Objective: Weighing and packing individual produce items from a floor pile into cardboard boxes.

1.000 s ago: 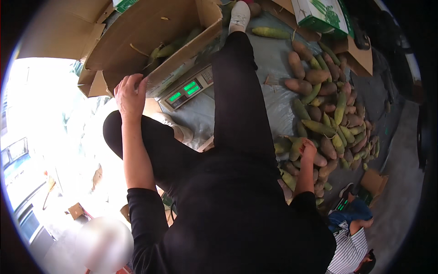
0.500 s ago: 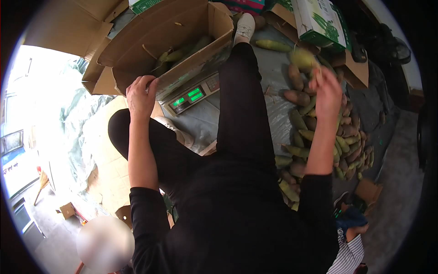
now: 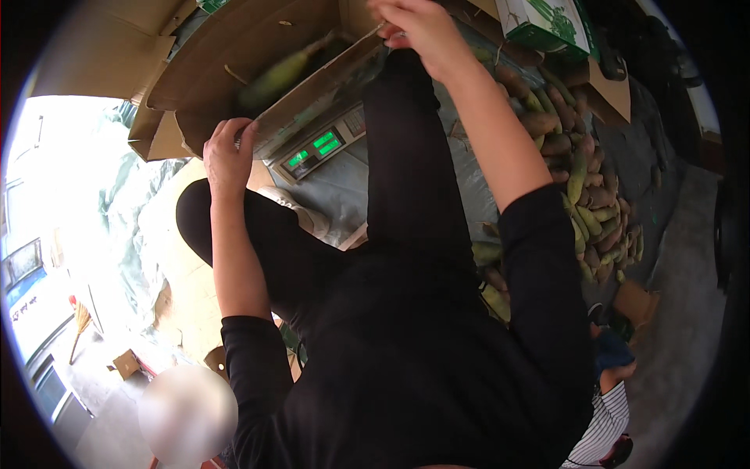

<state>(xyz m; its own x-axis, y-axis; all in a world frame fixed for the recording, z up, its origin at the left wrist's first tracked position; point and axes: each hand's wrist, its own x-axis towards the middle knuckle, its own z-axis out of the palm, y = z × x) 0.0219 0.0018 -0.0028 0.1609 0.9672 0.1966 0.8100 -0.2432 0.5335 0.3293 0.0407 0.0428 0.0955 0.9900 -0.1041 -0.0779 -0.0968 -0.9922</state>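
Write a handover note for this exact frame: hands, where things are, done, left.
Left hand: gripping the near edge of the open cardboard box.
Right hand: raised over the box's right corner, open, holding nothing I can make out.
A blurred green-yellow fruit is inside the box, seemingly in motion.
The box sits on a scale with a green display.
The pile of green and brown fruit lies on the sheet to the person's right.
Done: at least one fruit is in the box.
Left: most of the pile is still on the ground.
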